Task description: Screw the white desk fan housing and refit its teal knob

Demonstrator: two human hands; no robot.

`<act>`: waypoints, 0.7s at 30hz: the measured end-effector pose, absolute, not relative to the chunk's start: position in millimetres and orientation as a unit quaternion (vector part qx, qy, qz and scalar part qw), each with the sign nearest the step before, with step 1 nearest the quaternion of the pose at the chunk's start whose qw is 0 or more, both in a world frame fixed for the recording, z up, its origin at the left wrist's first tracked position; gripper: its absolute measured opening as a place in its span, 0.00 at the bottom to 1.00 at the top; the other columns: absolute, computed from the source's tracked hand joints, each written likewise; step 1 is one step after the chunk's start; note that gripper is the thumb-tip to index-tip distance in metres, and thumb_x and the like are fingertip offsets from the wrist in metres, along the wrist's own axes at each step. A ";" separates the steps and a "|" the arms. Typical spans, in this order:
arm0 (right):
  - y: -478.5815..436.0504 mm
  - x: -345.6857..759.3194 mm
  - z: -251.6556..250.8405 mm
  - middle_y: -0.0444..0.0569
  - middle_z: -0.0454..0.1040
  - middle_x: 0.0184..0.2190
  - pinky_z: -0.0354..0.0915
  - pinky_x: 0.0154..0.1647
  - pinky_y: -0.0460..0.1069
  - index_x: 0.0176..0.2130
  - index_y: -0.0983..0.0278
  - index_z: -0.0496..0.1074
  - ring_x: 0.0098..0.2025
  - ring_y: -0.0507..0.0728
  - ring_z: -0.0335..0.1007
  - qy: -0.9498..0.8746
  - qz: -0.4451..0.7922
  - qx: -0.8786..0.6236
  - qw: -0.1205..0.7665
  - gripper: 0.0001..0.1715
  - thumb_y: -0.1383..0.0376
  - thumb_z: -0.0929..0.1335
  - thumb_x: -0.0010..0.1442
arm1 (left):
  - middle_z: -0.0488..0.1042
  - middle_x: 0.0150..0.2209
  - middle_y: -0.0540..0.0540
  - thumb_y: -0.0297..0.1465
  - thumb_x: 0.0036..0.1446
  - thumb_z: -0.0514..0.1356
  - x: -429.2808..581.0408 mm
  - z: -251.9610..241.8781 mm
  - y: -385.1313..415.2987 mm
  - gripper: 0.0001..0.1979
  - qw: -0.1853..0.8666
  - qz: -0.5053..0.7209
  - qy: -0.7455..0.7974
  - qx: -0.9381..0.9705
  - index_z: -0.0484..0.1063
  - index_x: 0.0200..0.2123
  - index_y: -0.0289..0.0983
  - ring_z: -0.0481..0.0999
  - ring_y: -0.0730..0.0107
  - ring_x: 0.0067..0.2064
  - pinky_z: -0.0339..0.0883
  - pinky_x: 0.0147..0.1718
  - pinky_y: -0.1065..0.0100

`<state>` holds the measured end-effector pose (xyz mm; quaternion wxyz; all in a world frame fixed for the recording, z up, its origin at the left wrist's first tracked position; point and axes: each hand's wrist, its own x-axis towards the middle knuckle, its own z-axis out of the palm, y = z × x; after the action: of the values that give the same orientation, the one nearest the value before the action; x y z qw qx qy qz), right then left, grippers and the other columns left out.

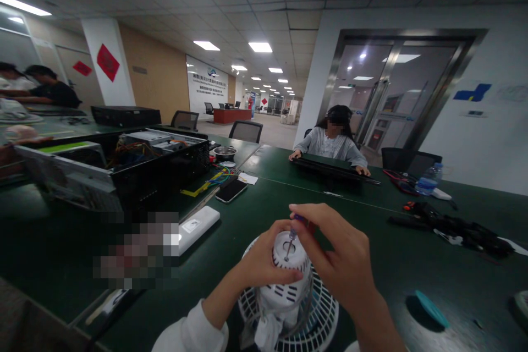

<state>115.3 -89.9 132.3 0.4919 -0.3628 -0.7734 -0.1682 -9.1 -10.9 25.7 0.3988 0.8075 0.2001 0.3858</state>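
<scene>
Green tabletop: our left hand curls around a white slotted plastic fan housing on its ribbed grille; our right hand pinches a screwdriver, steel shaft at the housing's top.

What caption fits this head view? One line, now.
Left hand steadies a white fan's motor housing while right hand holds a screwdriver in it.

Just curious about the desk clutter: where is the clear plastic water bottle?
The head view shows the clear plastic water bottle at the far right of the dark green table, beside red-and-black cables.
</scene>
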 end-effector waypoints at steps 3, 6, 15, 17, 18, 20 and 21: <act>-88.0 113.0 131.2 0.48 0.74 0.28 0.68 0.30 0.48 0.35 0.64 0.72 0.30 0.53 0.70 -0.764 -0.194 -0.365 0.495 0.05 0.69 0.65 0.58 | 0.69 0.49 0.44 0.34 0.41 0.68 -9.2 26.0 -10.8 0.36 0.399 0.383 0.201 0.808 0.58 0.54 0.38 0.70 0.57 0.48 0.64 0.48 0.60; -87.9 112.7 130.3 0.50 0.73 0.28 0.68 0.29 0.48 0.36 0.65 0.73 0.30 0.54 0.69 -0.761 -0.199 -0.372 0.494 0.07 0.68 0.64 0.59 | 0.68 0.49 0.44 0.33 0.40 0.68 -8.6 25.9 -11.0 0.37 0.396 0.384 0.204 0.808 0.57 0.54 0.37 0.70 0.57 0.47 0.65 0.48 0.60; -88.9 114.1 130.1 0.48 0.75 0.33 0.70 0.34 0.49 0.45 0.62 0.69 0.35 0.53 0.71 -0.780 -0.170 -0.360 0.484 0.15 0.73 0.63 0.58 | 0.68 0.50 0.45 0.31 0.42 0.67 -9.4 28.3 -11.8 0.36 0.398 0.388 0.189 0.809 0.57 0.54 0.39 0.68 0.56 0.50 0.63 0.50 0.60; -87.7 113.2 130.0 0.48 0.74 0.30 0.69 0.32 0.48 0.41 0.63 0.71 0.32 0.53 0.71 -0.772 -0.193 -0.364 0.484 0.10 0.71 0.64 0.59 | 0.69 0.49 0.45 0.32 0.41 0.67 -9.6 27.8 -11.7 0.36 0.403 0.377 0.202 0.809 0.57 0.54 0.38 0.69 0.57 0.48 0.64 0.48 0.60; -87.3 112.9 130.0 0.48 0.74 0.29 0.68 0.30 0.48 0.38 0.63 0.72 0.31 0.53 0.70 -0.770 -0.201 -0.366 0.483 0.08 0.70 0.64 0.59 | 0.69 0.48 0.45 0.32 0.41 0.67 -9.6 27.5 -11.7 0.36 0.403 0.374 0.209 0.809 0.57 0.54 0.38 0.70 0.57 0.48 0.65 0.48 0.60; -87.3 113.3 130.4 0.48 0.73 0.27 0.68 0.29 0.48 0.37 0.63 0.72 0.30 0.54 0.69 -0.768 -0.208 -0.375 0.476 0.07 0.68 0.64 0.60 | 0.69 0.48 0.45 0.33 0.40 0.68 -9.4 27.2 -11.7 0.36 0.398 0.374 0.221 0.808 0.58 0.54 0.38 0.69 0.56 0.49 0.64 0.48 0.59; -87.7 113.9 130.7 0.49 0.73 0.28 0.68 0.29 0.49 0.38 0.64 0.72 0.31 0.54 0.69 -0.768 -0.205 -0.379 0.473 0.08 0.68 0.64 0.60 | 0.69 0.49 0.45 0.33 0.40 0.68 -9.3 27.5 -11.8 0.36 0.394 0.376 0.223 0.808 0.58 0.53 0.39 0.69 0.56 0.49 0.64 0.49 0.58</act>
<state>113.9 -87.7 130.7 0.4733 -0.3792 -0.7682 -0.2049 -9.3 -11.8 27.5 0.3943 0.8083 0.2227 0.3763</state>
